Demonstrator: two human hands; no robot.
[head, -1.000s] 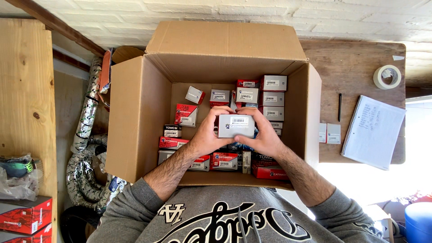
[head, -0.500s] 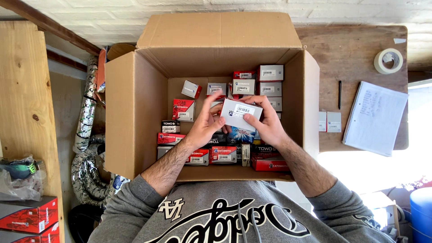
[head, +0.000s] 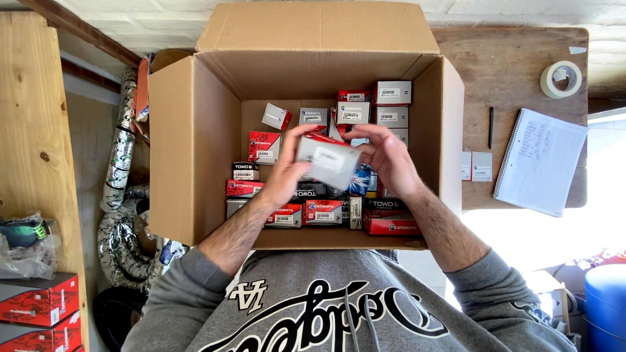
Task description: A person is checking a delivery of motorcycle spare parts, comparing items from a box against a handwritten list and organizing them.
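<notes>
— What lies on the wooden surface [head: 515, 58] to the right?
— A spiral notebook [head: 540, 161], a black pen [head: 491, 127] beside it, a tape roll [head: 561, 79] above.
— And left?
— A silver flexible duct [head: 119, 195], and red boxes [head: 39, 306] stacked lower down.

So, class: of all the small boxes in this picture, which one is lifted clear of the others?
The grey-white small box with a red edge, tilted, held between the left hand and right hand above the big cardboard carton. The others lie packed inside.

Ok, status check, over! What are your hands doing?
Left hand and right hand both grip one small white-and-red cardboard packet, tilted, above the open brown cardboard carton. Many small boxes packed below. Nothing blocking.
</notes>
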